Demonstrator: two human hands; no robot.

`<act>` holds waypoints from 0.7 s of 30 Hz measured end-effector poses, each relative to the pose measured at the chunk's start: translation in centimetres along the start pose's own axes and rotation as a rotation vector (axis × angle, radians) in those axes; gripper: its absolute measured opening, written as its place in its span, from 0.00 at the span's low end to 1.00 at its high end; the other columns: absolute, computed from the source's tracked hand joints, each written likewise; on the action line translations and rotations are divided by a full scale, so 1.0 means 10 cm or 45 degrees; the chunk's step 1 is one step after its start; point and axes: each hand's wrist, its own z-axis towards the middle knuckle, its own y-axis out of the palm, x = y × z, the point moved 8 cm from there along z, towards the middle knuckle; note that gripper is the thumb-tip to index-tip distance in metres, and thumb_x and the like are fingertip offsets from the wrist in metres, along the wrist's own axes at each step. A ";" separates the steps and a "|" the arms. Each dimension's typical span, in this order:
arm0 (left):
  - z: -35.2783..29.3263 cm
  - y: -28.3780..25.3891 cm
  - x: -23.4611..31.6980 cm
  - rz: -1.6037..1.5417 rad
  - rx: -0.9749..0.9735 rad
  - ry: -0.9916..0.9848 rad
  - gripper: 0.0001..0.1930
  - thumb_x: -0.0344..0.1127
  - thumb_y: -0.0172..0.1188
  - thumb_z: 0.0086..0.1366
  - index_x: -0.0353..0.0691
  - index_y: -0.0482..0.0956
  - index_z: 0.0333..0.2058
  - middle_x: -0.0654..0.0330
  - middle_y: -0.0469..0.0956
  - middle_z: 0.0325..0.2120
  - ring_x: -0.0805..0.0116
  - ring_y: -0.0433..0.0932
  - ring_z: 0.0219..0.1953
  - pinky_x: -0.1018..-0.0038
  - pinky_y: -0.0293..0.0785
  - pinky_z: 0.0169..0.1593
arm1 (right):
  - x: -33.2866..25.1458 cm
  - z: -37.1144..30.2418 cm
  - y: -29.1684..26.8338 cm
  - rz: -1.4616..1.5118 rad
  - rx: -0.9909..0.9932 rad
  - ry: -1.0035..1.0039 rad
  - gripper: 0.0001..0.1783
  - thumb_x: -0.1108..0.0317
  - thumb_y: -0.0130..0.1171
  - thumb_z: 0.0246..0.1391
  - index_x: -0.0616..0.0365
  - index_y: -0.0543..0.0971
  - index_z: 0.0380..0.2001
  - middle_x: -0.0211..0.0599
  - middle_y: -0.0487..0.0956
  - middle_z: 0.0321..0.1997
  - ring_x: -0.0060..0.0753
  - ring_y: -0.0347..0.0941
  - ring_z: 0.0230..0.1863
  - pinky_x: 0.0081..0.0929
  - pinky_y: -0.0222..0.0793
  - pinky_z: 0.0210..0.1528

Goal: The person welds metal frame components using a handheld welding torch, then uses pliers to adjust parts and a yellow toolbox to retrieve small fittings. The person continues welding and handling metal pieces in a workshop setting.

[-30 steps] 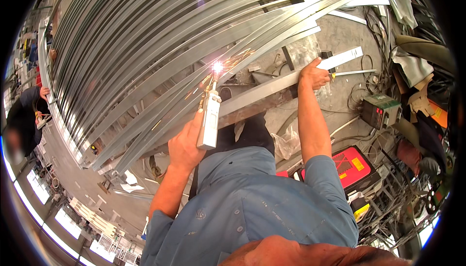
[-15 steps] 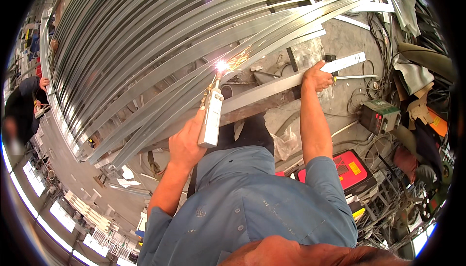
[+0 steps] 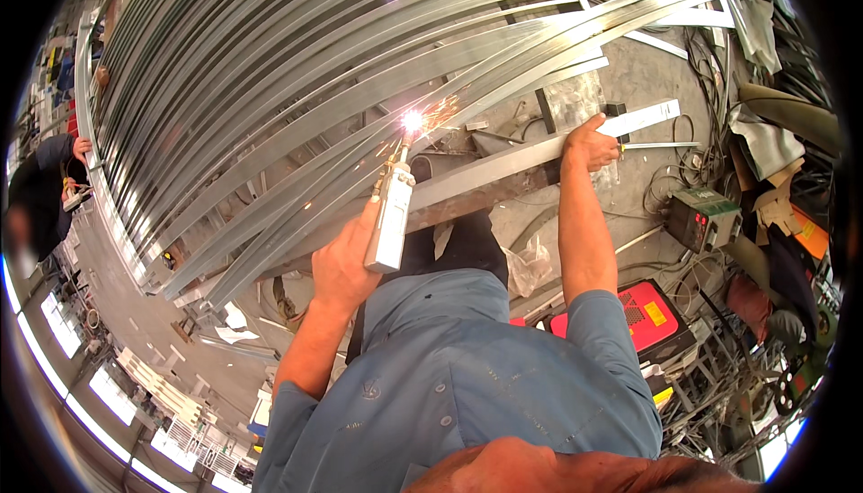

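My left hand (image 3: pixel 344 264) is wrapped round a pale, boxy handheld welding gun (image 3: pixel 392 219). A bright spot glows at the gun's tip, against the galvanized metal bars (image 3: pixel 360 138), and orange sparks spray from it. My right hand (image 3: pixel 591 144) is closed on a flat grey metal bar (image 3: pixel 503 165) that runs crosswise in front of me, near its right end. Beside this hand a thin metal rod (image 3: pixel 661 144) with a yellowish end sticks out to the right. The fingers on the bar's far side are partly hidden, and I cannot tell whether they also hold the rod.
Long metal bars (image 3: pixel 261 71) lie in rows across the far left. On the right are a small green-grey machine (image 3: pixel 703 216), a red and black case (image 3: pixel 643 315), loose cables (image 3: pixel 710 88) and scrap. Another person (image 3: pixel 49 183) works at the far left edge.
The sparks have changed shape, and some now fly left of the gun's tip. Both hands keep their grip and have hardly moved.
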 end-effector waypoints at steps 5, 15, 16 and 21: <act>0.00 -0.02 -0.01 -0.010 0.041 0.018 0.34 0.34 0.64 0.58 0.46 0.69 0.65 0.56 0.82 0.36 0.52 0.83 0.30 0.61 0.78 0.31 | -0.01 -0.01 -0.02 0.019 -0.013 0.006 0.41 0.36 0.51 0.60 0.74 0.73 0.47 0.58 0.72 0.50 0.59 0.71 0.53 0.53 0.70 0.53; 0.01 -0.04 -0.08 -0.023 -0.069 -0.076 0.34 0.43 0.70 0.59 0.41 0.71 0.63 0.52 0.84 0.40 0.52 0.85 0.35 0.64 0.80 0.34 | -0.01 0.00 0.00 -0.010 -0.003 -0.001 0.40 0.37 0.52 0.61 0.74 0.73 0.48 0.57 0.73 0.50 0.58 0.72 0.52 0.52 0.72 0.52; 0.01 -0.05 -0.08 -0.024 -0.069 -0.079 0.34 0.43 0.70 0.59 0.42 0.71 0.63 0.52 0.84 0.40 0.52 0.85 0.35 0.64 0.80 0.34 | 0.00 0.01 0.01 -0.013 0.005 -0.001 0.40 0.37 0.52 0.61 0.74 0.73 0.48 0.57 0.73 0.50 0.58 0.72 0.52 0.52 0.72 0.52; -0.01 -0.05 -0.10 -0.022 -0.074 -0.079 0.34 0.42 0.71 0.59 0.42 0.71 0.63 0.52 0.84 0.40 0.51 0.85 0.36 0.64 0.80 0.35 | 0.00 0.00 -0.01 -0.005 -0.001 0.001 0.41 0.36 0.51 0.60 0.74 0.73 0.47 0.58 0.73 0.50 0.58 0.72 0.53 0.52 0.71 0.52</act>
